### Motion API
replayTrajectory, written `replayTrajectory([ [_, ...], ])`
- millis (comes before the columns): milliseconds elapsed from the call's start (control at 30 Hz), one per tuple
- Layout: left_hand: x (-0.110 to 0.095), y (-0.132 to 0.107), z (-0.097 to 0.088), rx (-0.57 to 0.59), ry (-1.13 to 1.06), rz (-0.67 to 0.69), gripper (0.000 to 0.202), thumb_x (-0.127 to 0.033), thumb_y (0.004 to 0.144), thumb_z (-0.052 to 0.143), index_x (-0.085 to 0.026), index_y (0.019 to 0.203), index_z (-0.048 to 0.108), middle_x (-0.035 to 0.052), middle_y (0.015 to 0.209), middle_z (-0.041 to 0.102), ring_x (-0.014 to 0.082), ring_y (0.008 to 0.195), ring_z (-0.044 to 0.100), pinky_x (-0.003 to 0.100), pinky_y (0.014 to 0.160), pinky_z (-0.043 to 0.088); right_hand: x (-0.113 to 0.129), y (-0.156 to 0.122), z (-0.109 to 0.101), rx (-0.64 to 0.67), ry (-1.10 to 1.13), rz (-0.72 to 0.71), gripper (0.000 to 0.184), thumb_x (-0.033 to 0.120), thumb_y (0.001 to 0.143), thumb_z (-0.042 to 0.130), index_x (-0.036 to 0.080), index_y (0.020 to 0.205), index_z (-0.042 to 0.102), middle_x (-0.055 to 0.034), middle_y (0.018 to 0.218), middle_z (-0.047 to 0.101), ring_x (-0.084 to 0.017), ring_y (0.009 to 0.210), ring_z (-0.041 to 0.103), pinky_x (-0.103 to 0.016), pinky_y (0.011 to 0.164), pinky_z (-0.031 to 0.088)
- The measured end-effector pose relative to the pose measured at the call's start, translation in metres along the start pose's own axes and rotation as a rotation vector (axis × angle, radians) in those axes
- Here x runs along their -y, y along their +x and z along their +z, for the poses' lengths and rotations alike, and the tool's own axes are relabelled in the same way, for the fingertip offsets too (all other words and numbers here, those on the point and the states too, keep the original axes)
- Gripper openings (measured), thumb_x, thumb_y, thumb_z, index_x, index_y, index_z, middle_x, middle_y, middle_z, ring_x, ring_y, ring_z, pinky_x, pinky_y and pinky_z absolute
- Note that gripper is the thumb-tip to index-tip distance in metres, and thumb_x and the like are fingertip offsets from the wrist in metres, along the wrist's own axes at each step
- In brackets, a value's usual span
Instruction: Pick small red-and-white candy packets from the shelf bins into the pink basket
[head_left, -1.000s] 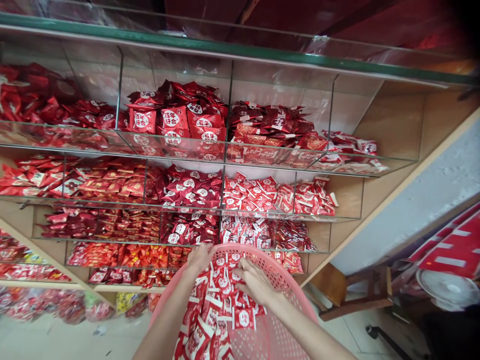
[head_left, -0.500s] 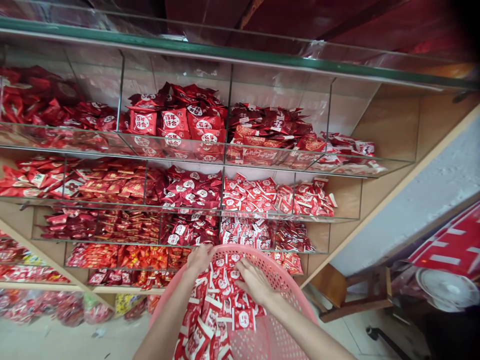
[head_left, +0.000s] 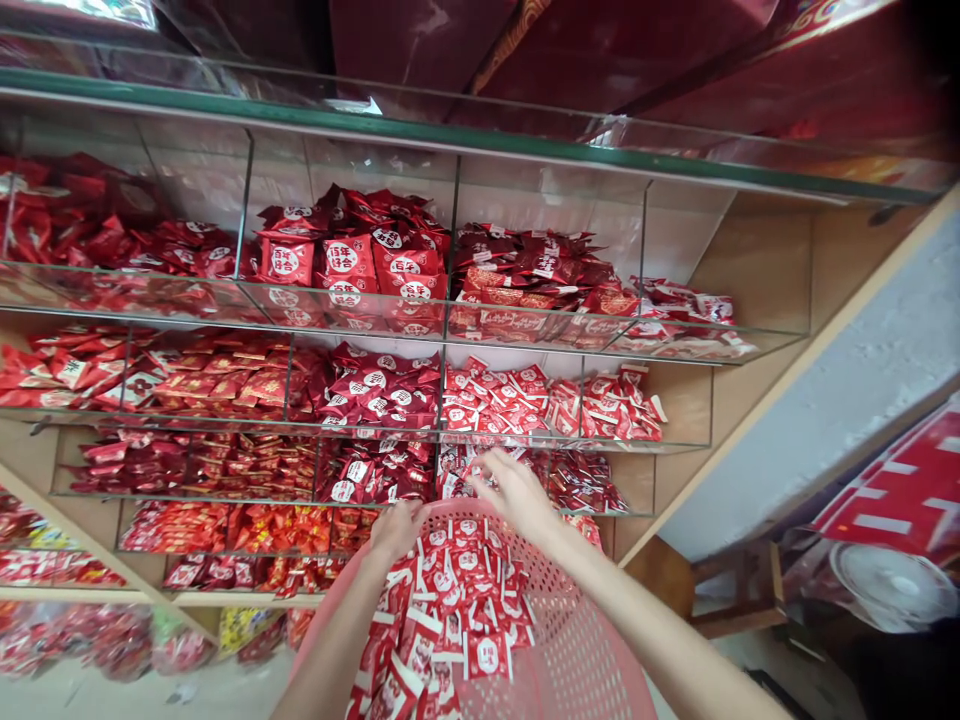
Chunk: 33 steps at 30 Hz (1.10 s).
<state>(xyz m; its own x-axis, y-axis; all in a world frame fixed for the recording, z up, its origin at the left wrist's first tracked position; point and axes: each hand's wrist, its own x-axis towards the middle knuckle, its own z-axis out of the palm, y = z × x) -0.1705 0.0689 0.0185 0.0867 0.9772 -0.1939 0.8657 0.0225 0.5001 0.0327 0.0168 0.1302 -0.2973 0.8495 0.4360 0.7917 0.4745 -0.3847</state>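
A pink perforated plastic basket (head_left: 592, 630) tilts up in front of the shelves, holding a heap of small red-and-white candy packets (head_left: 450, 590). My left hand (head_left: 396, 530) is closed on the basket's far rim. Above that rim, my right hand (head_left: 514, 492) hovers with its fingers apart and loosely bent; nothing shows in them. Just behind its fingertips lies a glass compartment of red-and-white packets (head_left: 457, 468), partly hidden by the hand.
Glass-fronted shelves (head_left: 525, 345) hold rows of red and dark red packets (head_left: 382, 385). Bagged sweets (head_left: 120, 635) sit on the floor at lower left. A wooden stool (head_left: 739, 590) stands at lower right, beside a white round object (head_left: 892, 585).
My right hand has risen out of the basket, from the packets to above the far rim. My left hand stays on the rim. The view has shifted slightly.
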Motion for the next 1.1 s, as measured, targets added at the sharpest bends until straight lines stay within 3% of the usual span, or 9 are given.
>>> replayTrajectory([
  [100,0.002,0.001,0.001,0.008,0.009,0.055,0.052,-0.057,0.081,0.033,-0.022,0.113,0.056,0.0051,0.115,0.059,0.0212,0.107,0.052,0.025,0.084,0.04,-0.007,0.038,-0.019,-0.118,-0.067,0.011,0.017,0.027,0.086,0.04,0.02,0.092,0.054,-0.0028,0.086,0.057,-0.013,0.073,0.053,-0.024,0.066,0.038],
  [167,0.003,0.002,0.001,0.01,0.017,0.066,0.053,-0.056,0.081,0.032,-0.022,0.112,0.057,0.0054,0.114,0.06,0.0209,0.106,0.053,0.025,0.083,0.04,-0.013,0.062,-0.023,-0.122,-0.151,0.064,0.014,0.024,0.084,0.043,0.02,0.091,0.054,-0.0028,0.087,0.058,-0.013,0.074,0.054,-0.023,0.064,0.037],
  [367,0.001,0.0,0.001,-0.013,0.033,0.037,0.052,-0.055,0.081,0.034,-0.021,0.115,0.055,0.0055,0.116,0.058,0.0201,0.107,0.052,0.025,0.085,0.04,-0.019,0.112,-0.014,0.142,-0.426,0.169,0.019,0.028,0.078,0.052,0.022,0.096,0.054,-0.0057,0.098,0.06,-0.019,0.087,0.056,-0.025,0.065,0.037],
  [500,0.001,0.0,0.001,-0.008,0.02,0.045,0.052,-0.055,0.081,0.032,-0.022,0.112,0.057,0.0056,0.115,0.059,0.02,0.106,0.054,0.025,0.084,0.04,-0.018,0.127,-0.007,0.171,-0.483,0.183,0.02,0.026,0.078,0.053,0.019,0.095,0.056,-0.0098,0.101,0.059,-0.022,0.092,0.056,-0.028,0.07,0.038],
  [733,0.005,0.003,0.004,-0.007,-0.023,0.035,0.054,-0.054,0.08,0.034,-0.019,0.116,0.055,0.0052,0.118,0.057,0.0193,0.108,0.052,0.024,0.086,0.039,-0.018,0.124,-0.008,0.126,-0.482,0.158,0.025,0.021,0.086,0.034,0.02,0.097,0.056,-0.0091,0.102,0.055,-0.019,0.085,0.055,-0.028,0.068,0.038],
  [967,0.002,0.0,0.001,-0.015,0.033,0.058,0.05,-0.054,0.081,0.032,-0.023,0.11,0.058,0.0057,0.111,0.061,0.0214,0.103,0.055,0.027,0.08,0.042,-0.018,0.094,-0.026,-0.251,-0.12,-0.04,0.016,0.02,0.083,0.039,0.017,0.078,0.054,-0.0035,0.08,0.054,-0.013,0.07,0.051,-0.024,0.064,0.038],
  [1100,0.002,0.0,0.001,-0.013,0.022,0.058,0.053,-0.055,0.081,0.032,-0.021,0.114,0.056,0.0062,0.114,0.059,0.0212,0.106,0.054,0.027,0.084,0.041,-0.01,0.062,-0.03,-0.4,0.178,-0.053,0.016,0.023,0.085,0.04,0.018,0.085,0.055,-0.0014,0.073,0.055,-0.012,0.064,0.05,-0.023,0.062,0.041],
])
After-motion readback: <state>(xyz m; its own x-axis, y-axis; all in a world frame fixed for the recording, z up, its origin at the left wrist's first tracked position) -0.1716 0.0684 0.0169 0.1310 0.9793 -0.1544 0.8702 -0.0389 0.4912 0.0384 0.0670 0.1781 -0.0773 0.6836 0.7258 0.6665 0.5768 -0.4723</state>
